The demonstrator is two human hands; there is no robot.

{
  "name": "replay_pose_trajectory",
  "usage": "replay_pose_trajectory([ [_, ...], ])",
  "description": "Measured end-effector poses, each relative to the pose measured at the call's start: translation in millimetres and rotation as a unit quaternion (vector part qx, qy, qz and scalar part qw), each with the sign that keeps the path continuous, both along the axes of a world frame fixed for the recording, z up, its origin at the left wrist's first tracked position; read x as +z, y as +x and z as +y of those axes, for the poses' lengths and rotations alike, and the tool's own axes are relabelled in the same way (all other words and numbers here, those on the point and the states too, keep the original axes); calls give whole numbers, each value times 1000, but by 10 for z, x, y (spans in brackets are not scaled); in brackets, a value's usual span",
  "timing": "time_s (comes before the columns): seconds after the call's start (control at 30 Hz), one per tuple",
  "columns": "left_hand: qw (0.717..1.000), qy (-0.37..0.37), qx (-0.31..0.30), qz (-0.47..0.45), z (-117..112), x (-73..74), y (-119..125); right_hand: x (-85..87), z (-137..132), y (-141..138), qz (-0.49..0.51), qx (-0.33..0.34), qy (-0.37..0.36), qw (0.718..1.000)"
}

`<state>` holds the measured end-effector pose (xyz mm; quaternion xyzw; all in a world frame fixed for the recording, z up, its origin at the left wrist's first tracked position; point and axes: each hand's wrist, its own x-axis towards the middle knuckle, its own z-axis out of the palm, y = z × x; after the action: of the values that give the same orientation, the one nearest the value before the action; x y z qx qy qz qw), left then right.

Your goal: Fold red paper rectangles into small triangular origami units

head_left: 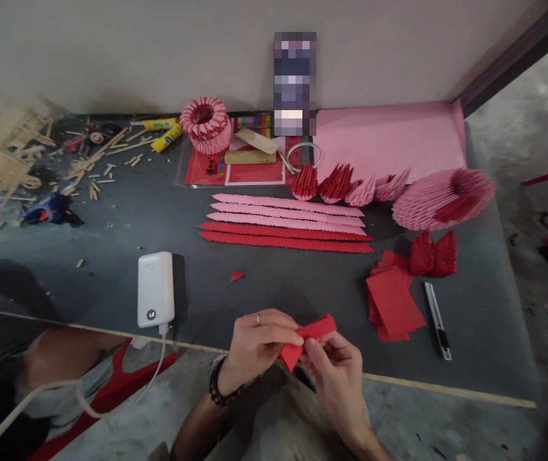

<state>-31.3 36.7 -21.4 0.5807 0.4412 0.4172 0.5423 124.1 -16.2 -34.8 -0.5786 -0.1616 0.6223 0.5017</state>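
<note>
A partly folded piece of red paper [317,328] is pinched between my two hands just above the table's front edge. My left hand [264,339] closes on its left end, thumb on top. On its right side my right hand [334,365] presses the paper between thumb and fingers. One corner of the paper points down toward me. To the right lies a loose stack of red paper rectangles [395,302]. A small red folded triangle [237,276] rests on the table farther left.
Long red strips [286,241] and pink strips [288,208] lie behind my hands. A utility knife [438,320] is at right, near red folded bundles [432,254] and a pink folded-paper piece [427,205]. A white power bank [155,288] with a cable stands left. Wooden scraps [96,166] litter the far left.
</note>
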Motion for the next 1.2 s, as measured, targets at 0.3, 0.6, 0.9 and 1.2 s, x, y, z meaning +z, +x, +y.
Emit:
replay_pose_trajectory([
  [0.3, 979, -121, 154, -60, -124, 28, 213, -45, -49, -16, -75, 6, 55, 996],
  [0.6, 953, -199, 216, -75, -263, -29, 343, 68, 79, 10, -193, 39, 110, 974],
  [0.9, 949, -179, 254, -57, -292, -40, 459, 19, 63, 7, -254, 74, 94, 960],
  [1.2, 942, -171, 283, -54, -278, -22, 521, -15, 38, -62, -210, 48, 84, 973],
])
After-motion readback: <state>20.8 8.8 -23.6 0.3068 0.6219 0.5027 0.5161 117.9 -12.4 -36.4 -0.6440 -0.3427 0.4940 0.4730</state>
